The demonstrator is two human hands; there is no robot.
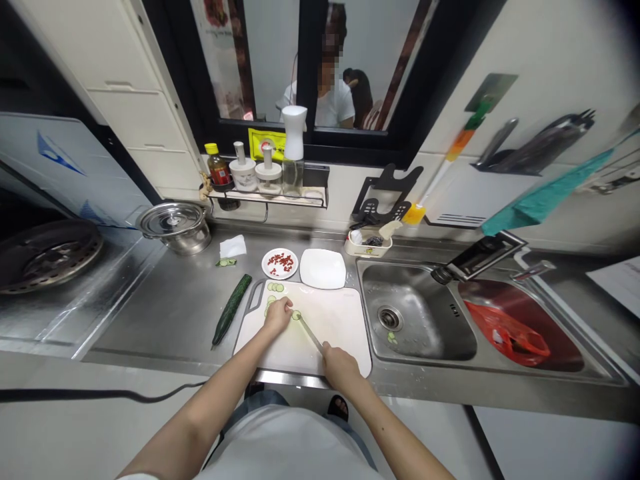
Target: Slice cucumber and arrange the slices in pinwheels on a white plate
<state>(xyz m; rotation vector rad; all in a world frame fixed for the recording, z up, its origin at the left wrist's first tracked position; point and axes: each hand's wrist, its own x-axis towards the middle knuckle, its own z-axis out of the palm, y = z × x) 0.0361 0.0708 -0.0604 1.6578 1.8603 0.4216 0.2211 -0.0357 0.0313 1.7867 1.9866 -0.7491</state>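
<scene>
- Legible text: none; all print is too small or blurred to read.
- Chopping board (335,320): faint mark near the far right corner.
- Yellow-capped bottle (219,167), beyond the board to the left: red label.
- Yellow packet (257,141), beyond the board: red-and-white emblem with dark print.
- Poster (217,13), high beyond the board to the left: line of print beneath a reddish picture.
- White caddy (355,248), beyond the board's far right corner: small emblem on the front.

A black-framed window (309,67) (split down the middle) sits in a pale wall (545,53) above a stainless-steel bench (165,300), whose double-bowl sink (425,317) lies right; white panelling (125,113) runs up the left.
</scene>
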